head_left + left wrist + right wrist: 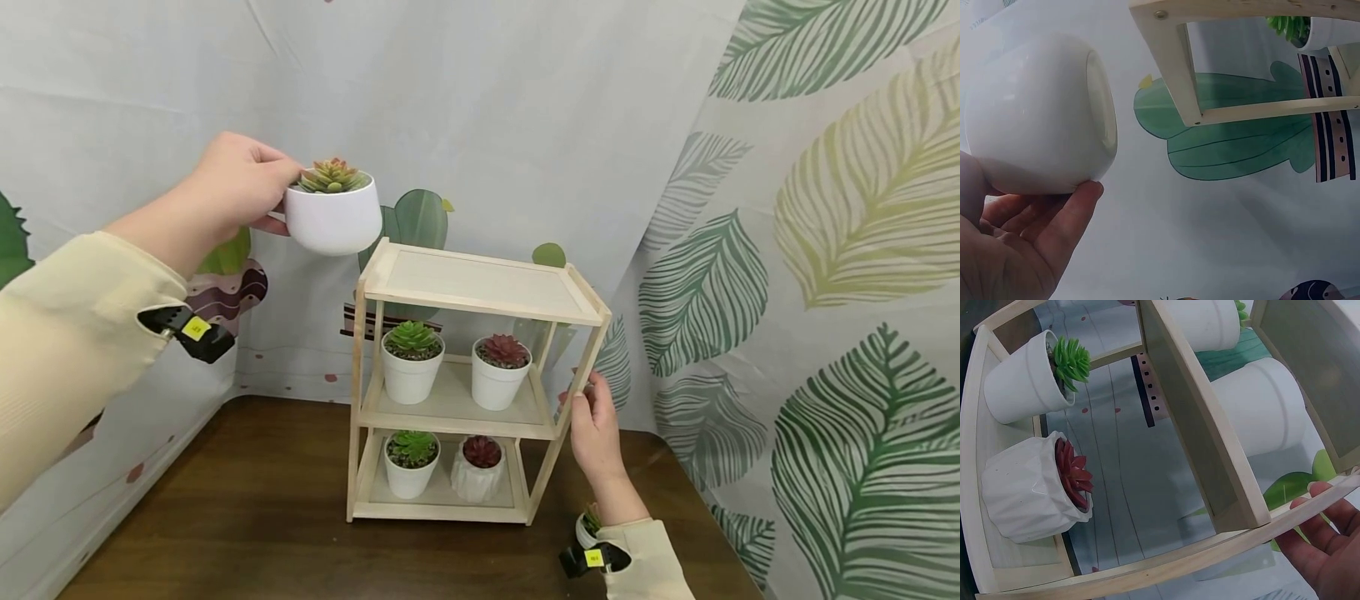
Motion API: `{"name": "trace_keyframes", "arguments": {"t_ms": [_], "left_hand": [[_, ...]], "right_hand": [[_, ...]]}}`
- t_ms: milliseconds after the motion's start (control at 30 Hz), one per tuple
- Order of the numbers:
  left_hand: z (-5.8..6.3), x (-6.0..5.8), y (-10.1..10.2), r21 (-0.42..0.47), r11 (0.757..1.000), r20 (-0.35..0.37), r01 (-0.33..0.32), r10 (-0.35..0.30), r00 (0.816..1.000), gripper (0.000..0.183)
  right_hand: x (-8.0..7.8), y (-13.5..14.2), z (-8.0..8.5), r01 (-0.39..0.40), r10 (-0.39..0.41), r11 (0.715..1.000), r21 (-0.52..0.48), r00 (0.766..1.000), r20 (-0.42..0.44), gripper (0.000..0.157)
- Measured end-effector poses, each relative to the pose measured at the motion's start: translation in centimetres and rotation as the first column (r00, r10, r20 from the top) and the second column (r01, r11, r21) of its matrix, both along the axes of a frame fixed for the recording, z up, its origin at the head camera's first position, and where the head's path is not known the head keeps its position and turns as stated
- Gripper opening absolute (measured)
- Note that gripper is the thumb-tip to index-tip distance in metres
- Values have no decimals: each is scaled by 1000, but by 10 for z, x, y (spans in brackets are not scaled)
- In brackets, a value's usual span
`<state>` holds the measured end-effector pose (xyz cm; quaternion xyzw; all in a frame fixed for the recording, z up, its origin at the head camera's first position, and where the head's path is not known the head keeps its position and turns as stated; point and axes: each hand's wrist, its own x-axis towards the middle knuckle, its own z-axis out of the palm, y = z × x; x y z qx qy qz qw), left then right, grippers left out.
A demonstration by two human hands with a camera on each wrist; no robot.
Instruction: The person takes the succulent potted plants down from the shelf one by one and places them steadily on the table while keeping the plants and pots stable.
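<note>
Left hand point(243, 185) pinches white succulent pot point(334, 220) by its left side — right hand point(598, 429), fingers partly hidden, apparently grips wooden shelf point(483, 283).

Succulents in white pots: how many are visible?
6: one in the left hand; one green, one red on the pale wooden rack's middle shelf; one green, one red on its bottom shelf; one on the brown table, partly behind the right wrist. Others may be hidden.

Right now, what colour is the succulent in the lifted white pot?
The succulent is green with reddish tips, seen best in the head view.
</note>
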<state>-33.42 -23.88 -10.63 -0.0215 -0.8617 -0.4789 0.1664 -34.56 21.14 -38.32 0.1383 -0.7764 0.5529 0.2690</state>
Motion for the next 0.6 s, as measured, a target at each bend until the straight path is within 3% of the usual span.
{"name": "trace_keyframes", "arguments": {"t_ms": [300,600], "left_hand": [[-7,4,-1,-68,998,-6,8,-9,1000,47],[-14,4,-11,-56,998,-20,13,-15,1000,50]], "right_hand": [[-4,-2,-2,1,-1,1000,-8,1000,-3,34],[-4,-1,-2,-1,1,1000,-7,1000,-5,34]]}}
